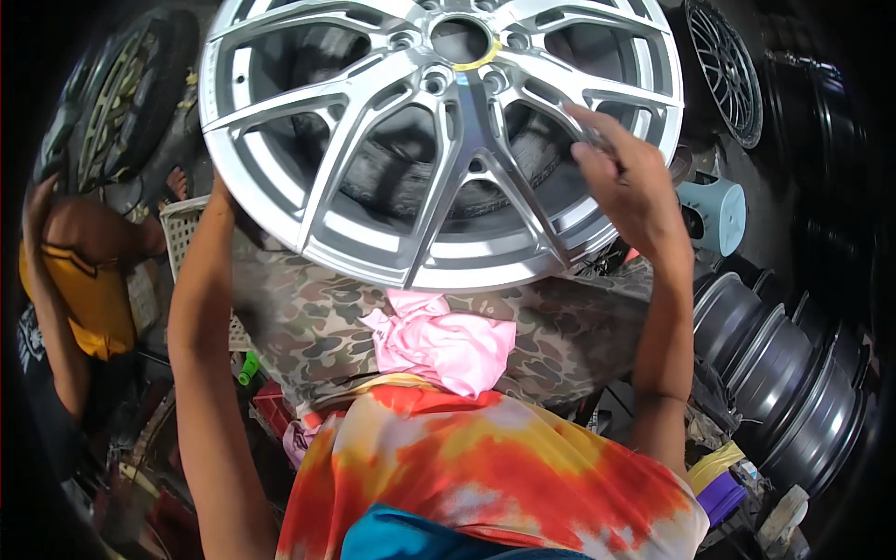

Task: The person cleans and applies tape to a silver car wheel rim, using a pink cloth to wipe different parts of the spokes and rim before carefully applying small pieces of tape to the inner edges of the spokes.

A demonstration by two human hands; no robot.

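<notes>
A silver alloy wheel rim [473, 121] with split spokes fills the upper middle, tilted in front of me above my lap. There is yellow around its centre bore, and a darker grey patch runs down the nearest spoke. My left hand [220, 194] goes behind the rim's left edge, its fingers hidden. Over the right-hand spokes is my right hand [621, 177], its index finger stretched out and the others curled. Something small and dark seems pinched in it, too blurred to name. A pink cloth [443, 345] lies crumpled on my camouflage-covered lap.
Several dark wheel rims [784, 373] are stacked at the right, and a black one [723, 70] stands at the far right. A light blue stool [714, 215] is beside my right arm. Another person [89, 299] sits at the left, near a pale plastic basket [182, 229].
</notes>
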